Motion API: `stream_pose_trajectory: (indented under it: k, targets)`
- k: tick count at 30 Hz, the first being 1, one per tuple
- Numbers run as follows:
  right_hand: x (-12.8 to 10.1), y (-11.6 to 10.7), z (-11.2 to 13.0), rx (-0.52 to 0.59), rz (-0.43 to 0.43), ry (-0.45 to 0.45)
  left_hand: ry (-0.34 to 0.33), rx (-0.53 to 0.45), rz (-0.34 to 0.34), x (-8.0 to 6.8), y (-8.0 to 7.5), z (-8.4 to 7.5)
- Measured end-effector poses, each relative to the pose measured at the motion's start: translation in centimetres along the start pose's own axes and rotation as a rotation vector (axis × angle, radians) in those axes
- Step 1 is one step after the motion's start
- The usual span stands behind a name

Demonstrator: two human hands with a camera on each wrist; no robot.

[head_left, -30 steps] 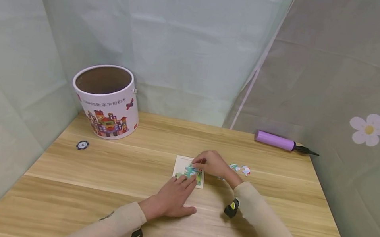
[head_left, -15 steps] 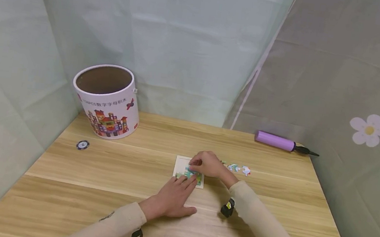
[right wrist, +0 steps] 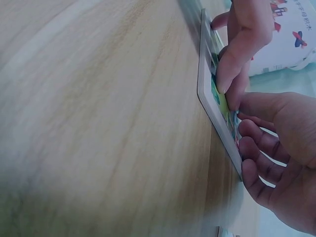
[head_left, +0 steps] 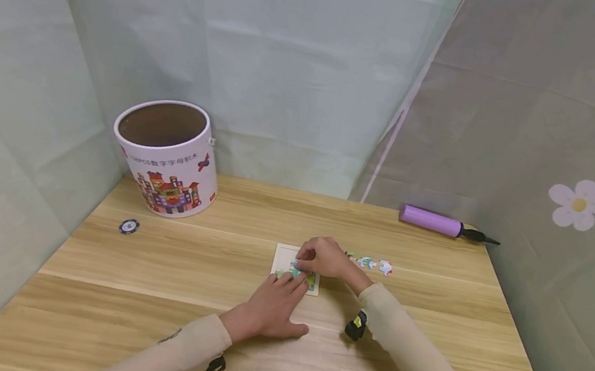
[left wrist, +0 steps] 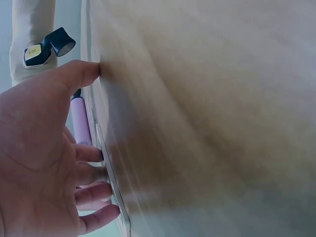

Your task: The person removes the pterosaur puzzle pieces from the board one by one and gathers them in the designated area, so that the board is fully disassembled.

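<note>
While both hands meet over the puzzle board, it lies flat near the middle of the counter, a small white-edged square with coloured pieces set into it. The left hand lies palm down on the wood just in front of the board, its grip loose and flat: the fingers stretch forward, with the tips resting on the board's near edge and closing on nothing. The left wrist view shows those tips against the board's thin rim and the thumb spread out to the side on the wood.

Over the board's far right part, the right hand comes in with its fingers curled down onto the picture. From the right wrist view, the fingertips press on a green piece on the board's face; I cannot tell whether the grip pinches the piece or only pushes on it.

Just to the right of that hand, a few loose pieces lie in a short row on the counter. Farther back on the right, a purple pump lies on its side near the curtain. At the back left stands an open printed tub, with a small dark disc in front of it, well apart from the board.
</note>
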State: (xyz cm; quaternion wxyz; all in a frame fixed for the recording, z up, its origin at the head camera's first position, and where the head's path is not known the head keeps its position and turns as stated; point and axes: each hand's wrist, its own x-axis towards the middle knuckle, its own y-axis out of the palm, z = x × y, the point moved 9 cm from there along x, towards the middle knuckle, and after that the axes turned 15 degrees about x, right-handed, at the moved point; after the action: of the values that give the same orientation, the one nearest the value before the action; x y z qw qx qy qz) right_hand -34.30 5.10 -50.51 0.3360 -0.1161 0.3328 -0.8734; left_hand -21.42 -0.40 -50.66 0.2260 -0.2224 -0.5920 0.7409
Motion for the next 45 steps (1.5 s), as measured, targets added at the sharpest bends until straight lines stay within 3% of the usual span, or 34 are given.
stream_pose_trajectory:
  k: [9,27,36,45]
  targets:
    - [-0.1,0.0,0.3,0.010,-0.003,0.014,-0.005,0.000,0.026,0.1,0.1,0.1]
    - [-0.4,-0.3,0.5,0.204,-0.020,0.002,0.008,-0.033,0.021,-0.3,-0.1,0.0]
    - [-1.9,-3.6,0.7,0.241,-0.141,-0.057,0.008,-0.050,0.014,-0.7,0.0,-0.1]
    - [-4.8,-6.8,-0.3,0.194,-0.217,-0.014,0.011,-0.050,0.025,-0.9,0.4,-0.1]
